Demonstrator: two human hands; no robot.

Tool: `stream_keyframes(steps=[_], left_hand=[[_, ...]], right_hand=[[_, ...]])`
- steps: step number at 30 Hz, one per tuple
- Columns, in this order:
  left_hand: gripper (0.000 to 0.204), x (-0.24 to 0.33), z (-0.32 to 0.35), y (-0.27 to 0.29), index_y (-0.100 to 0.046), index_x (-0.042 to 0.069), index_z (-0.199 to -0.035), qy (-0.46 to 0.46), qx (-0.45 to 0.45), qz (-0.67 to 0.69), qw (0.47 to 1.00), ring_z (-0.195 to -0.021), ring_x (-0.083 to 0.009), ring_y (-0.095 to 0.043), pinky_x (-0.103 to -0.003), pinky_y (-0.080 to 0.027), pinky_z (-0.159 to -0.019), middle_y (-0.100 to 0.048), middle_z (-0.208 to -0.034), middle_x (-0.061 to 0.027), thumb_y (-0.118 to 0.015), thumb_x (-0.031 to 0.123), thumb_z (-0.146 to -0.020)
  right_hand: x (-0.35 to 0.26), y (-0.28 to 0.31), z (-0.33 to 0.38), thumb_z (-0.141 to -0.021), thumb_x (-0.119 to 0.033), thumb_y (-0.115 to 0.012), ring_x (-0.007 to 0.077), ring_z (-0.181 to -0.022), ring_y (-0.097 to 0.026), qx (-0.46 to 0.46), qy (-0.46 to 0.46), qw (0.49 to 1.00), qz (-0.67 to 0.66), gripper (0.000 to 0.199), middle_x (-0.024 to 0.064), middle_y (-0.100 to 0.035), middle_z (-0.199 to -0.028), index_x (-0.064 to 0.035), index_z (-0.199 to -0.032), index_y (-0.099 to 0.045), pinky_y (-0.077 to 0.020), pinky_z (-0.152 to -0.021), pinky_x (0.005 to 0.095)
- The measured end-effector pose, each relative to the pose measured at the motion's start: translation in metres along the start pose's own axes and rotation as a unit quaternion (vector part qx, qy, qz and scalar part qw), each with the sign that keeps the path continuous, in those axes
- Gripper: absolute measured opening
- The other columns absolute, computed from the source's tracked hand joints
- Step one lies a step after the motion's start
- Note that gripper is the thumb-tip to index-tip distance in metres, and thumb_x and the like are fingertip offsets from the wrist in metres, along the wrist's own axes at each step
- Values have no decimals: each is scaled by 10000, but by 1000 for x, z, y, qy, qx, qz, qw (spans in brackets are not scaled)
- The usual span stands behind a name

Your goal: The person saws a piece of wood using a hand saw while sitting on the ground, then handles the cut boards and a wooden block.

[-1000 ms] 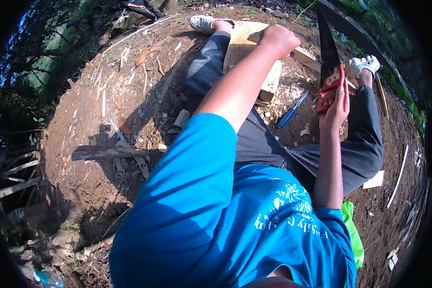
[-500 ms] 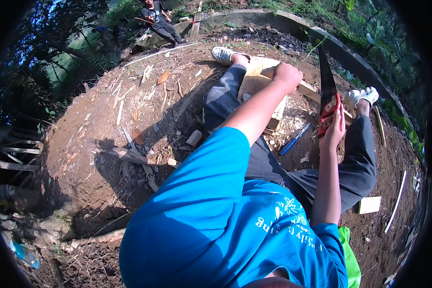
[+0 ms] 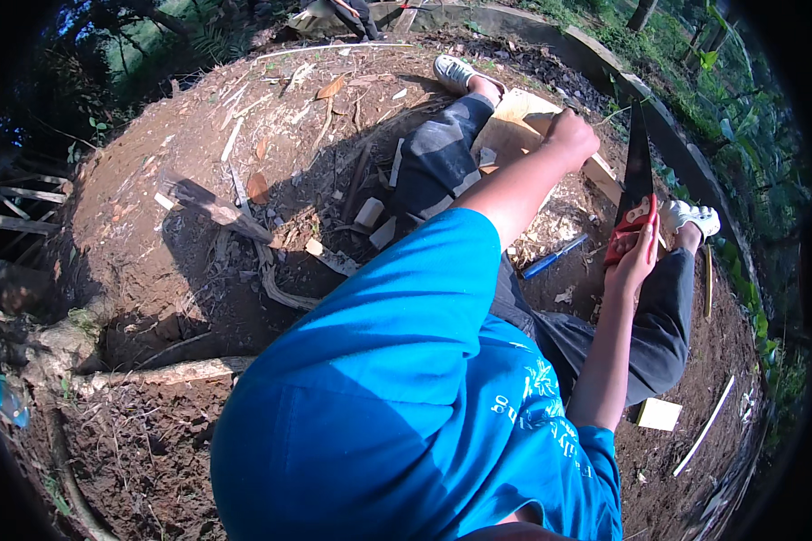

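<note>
My left hand (image 3: 573,142) is closed in a fist on a narrow wooden strip (image 3: 604,178), which lies over a pale wooden block (image 3: 518,110) between my spread legs. The forearm hides part of the block. To the right, my right hand (image 3: 636,254) grips a hand saw (image 3: 636,171) by its red handle. Its dark blade points up and away, close to the strip's right end; whether they touch I cannot tell. A slim blue tool (image 3: 552,258) lies on the soil between the two forearms, near pale wood shavings.
Wood offcuts (image 3: 369,213) and a weathered board (image 3: 213,207) lie on the dirt to the left. A small flat wood piece (image 3: 659,414) and a thin pale stick (image 3: 705,426) are at right. A low curved wall (image 3: 595,61) runs behind; another person (image 3: 356,15) is partly visible at the far edge.
The view has shifted, so the hands and block appear farther right and the other person is mostly cut off. Both hands keep their holds; the saw stays pointed upward beside the strip.
</note>
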State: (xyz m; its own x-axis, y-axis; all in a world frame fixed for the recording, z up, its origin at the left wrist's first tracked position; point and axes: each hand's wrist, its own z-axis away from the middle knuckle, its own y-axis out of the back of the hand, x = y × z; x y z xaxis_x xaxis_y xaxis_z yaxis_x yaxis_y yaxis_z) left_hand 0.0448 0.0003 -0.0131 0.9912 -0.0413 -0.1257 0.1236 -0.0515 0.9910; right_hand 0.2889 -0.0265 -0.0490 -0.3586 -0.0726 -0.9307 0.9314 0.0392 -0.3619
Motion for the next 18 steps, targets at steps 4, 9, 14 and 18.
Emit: stream_keyframes(steps=[4, 9, 14, 18], left_hand=[[79, 8, 2, -11, -795, 208, -880, 23, 26, -2, 999, -962, -215, -735, -409, -480, -899, -779, -942, -31, -758, 242, -818], [131, 7, -1, -21, -808, 203, -865, 28, 70, 4, 997, -918, -225, -747, -412, -513, -826, -785, -905, -15, -685, 170, -837], [336, 10, -7, -2, -816, 183, -912, -27, -3, 12, 1000, -886, -202, -755, -370, -565, -736, -783, -896, 2, -870, 459, -728], [288, -10, -16, -23, -815, 196, -838, 7, 46, 0, 999, -843, -203, -757, -367, -558, -715, -779, -832, 5, -871, 451, -716]], right_hand=[[-7, 1, 8, -1100, -227, -510, 15, -518, -350, -21, 0, 1000, 5, 466, -92, -357, -593, -89, -1543, -459, -365, -525, 199], [-9, -2, 12, -1105, -222, -495, 27, -513, -355, -22, -3, 999, 40, 420, -77, -354, -592, -59, -1492, -502, -347, -502, 221], [-7, 4, 1, -1101, -223, -505, 28, -510, -346, 11, -9, 1000, 5, 405, -81, -337, -603, -68, -1475, -518, -348, -504, 216], [-4, -17, -12, -1100, -218, -509, 24, -513, -352, -16, -1, 1000, 5, 445, -80, -355, -614, -42, -1508, -481, -352, -503, 212]])
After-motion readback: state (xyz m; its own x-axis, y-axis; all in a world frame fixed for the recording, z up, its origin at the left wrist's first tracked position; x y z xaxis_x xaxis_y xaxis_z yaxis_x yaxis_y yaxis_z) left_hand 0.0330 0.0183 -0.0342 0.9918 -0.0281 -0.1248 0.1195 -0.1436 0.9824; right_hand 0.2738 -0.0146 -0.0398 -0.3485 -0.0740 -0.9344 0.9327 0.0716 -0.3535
